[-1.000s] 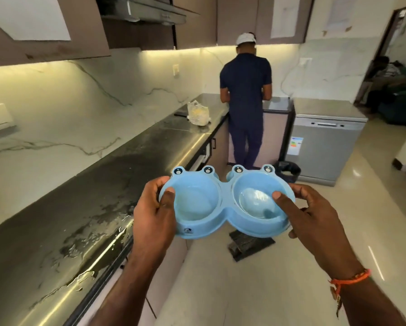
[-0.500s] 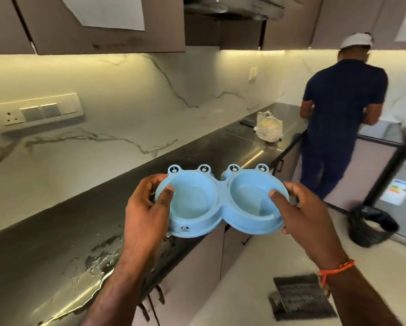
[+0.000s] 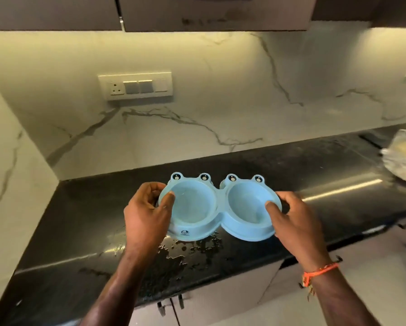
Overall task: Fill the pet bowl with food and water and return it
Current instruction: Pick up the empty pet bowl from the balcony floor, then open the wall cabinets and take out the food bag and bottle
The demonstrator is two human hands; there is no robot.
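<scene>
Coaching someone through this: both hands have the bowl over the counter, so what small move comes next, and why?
Probably lower the bowl onto the counter: the left hand and right hand grip its ends above it, and both cups look empty, so filling needs free hands.

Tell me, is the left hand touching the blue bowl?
Touching. The head view shows the left hand gripping the blue bowl, its thumb hooked over the rim.

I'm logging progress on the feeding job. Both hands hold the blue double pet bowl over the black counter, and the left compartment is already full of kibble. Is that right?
Not quite. The head view shows the left compartment empty, with no kibble in it. The rest holds: left hand and right hand hold the blue double pet bowl over the black counter.
</scene>
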